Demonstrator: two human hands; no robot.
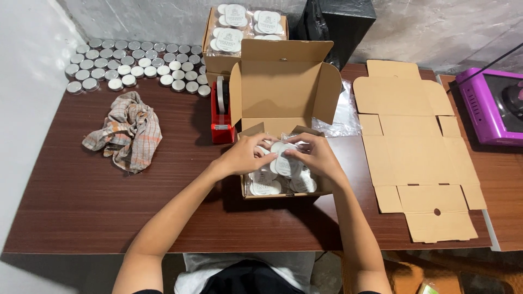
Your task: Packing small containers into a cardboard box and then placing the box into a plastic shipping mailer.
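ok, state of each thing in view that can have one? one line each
left hand: gripping the white packet
right hand: gripping the same packet
white packet: held over the box, sealed as far as visible
open box: lid up, flaps out, part filled with packets
flat carton: unfolded, lying flat
rear box: open, full of packets
round tins: lids on, grouped in rows
cloth: crumpled
tape dispenser: upright, roll loaded

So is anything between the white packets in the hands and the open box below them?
Nothing visible. Both hands, left and right, hold the white packets directly over the open box, which already has similar packets inside. Its raised lid stands behind, out of the way.
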